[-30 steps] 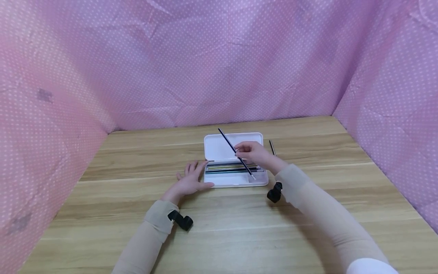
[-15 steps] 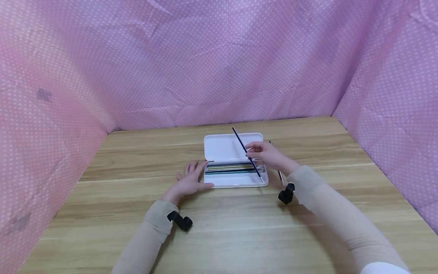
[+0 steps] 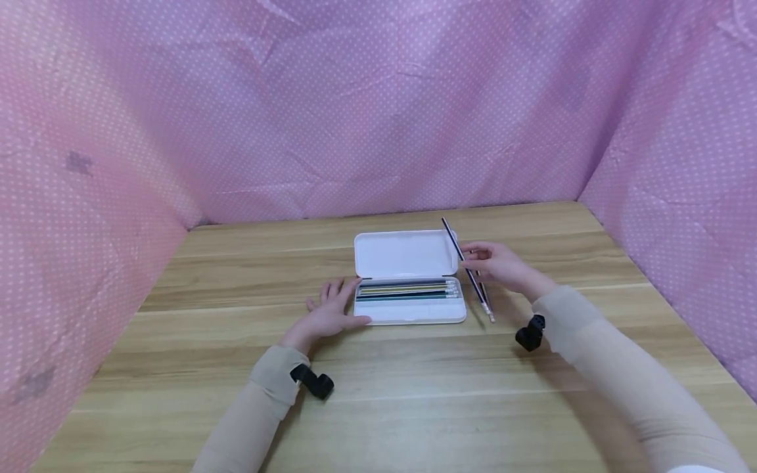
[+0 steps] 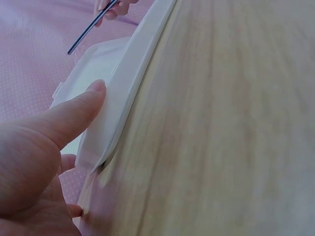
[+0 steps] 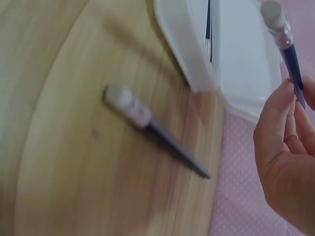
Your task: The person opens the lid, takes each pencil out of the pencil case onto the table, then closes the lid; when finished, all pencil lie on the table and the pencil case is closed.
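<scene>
A white pencil case [image 3: 408,312] lies on the table with its lid [image 3: 405,255] folded back. Several dark and yellowish pencils [image 3: 402,290] lie side by side in it, eraser ends to the right. My left hand [image 3: 327,318] spans the case's left end, its straight thumb [image 4: 81,110] against the front wall. Just right of the case, my right hand [image 3: 501,266] pinches a dark striped pencil [image 3: 454,240], tilted with its white eraser end low and toward me. Below it another dark pencil [image 5: 170,142] lies on the table, partly hidden in the head view.
The case stands on a wood-grain table [image 3: 378,407]. Pink dotted cloth [image 3: 378,112] hangs along the back and both sides. Black wrist cameras [image 3: 530,333] are strapped to both sleeves.
My right hand has carried the pencil rightward, from over the case to above the table beside it, near the loose pencil. My left hand stays at the case's left end.
</scene>
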Available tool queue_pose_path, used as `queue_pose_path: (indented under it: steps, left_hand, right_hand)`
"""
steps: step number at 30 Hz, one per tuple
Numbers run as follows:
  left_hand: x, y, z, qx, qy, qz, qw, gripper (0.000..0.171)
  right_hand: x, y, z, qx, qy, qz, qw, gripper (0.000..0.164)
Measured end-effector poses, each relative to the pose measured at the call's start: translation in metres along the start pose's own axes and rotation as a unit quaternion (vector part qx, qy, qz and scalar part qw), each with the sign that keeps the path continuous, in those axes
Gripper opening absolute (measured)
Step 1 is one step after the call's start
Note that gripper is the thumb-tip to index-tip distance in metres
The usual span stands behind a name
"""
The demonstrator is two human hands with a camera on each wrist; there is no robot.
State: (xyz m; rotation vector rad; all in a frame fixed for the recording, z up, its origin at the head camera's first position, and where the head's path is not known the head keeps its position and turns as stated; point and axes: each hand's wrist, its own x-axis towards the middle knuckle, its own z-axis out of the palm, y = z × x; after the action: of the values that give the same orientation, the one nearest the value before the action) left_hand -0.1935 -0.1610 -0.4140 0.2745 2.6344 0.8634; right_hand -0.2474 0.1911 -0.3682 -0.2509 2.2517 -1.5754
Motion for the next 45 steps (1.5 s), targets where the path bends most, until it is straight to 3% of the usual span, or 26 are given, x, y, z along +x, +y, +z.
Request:
queue_pose_path:
  steps: [10,21,33,40,45]
  left_hand:
    - [-0.003,-0.002,0.001,-0.002,-0.001,-0.003,1.0,0.091]
    - [-0.002,0.0,-0.002,-0.005,-0.002,-0.001,1.0,0.09]
    - [-0.001,0.0,0.0,0.0,-0.003,-0.002,1.0,0.091]
    - [-0.001,0.0,0.0,0.002,-0.003,-0.001,1.0,0.091]
    - [-0.001,0.001,0.0,0.0,-0.004,0.0,1.0,0.091]
  right_hand:
    - [-0.01,0.016,-0.022,-0.045,0.02,0.011,0.999,0.05]
    - [-0.006,0.032,-0.035,-0.056,0.023,0.083,0.995,0.055]
    - [0.001,0.04,-0.027,-0.151,0.066,0.086,0.983,0.044]
    - [0.003,0.038,-0.023,-0.18,0.084,0.096,0.975,0.037]
    - [0.002,0.037,-0.023,-0.172,0.081,0.102,0.976,0.036]
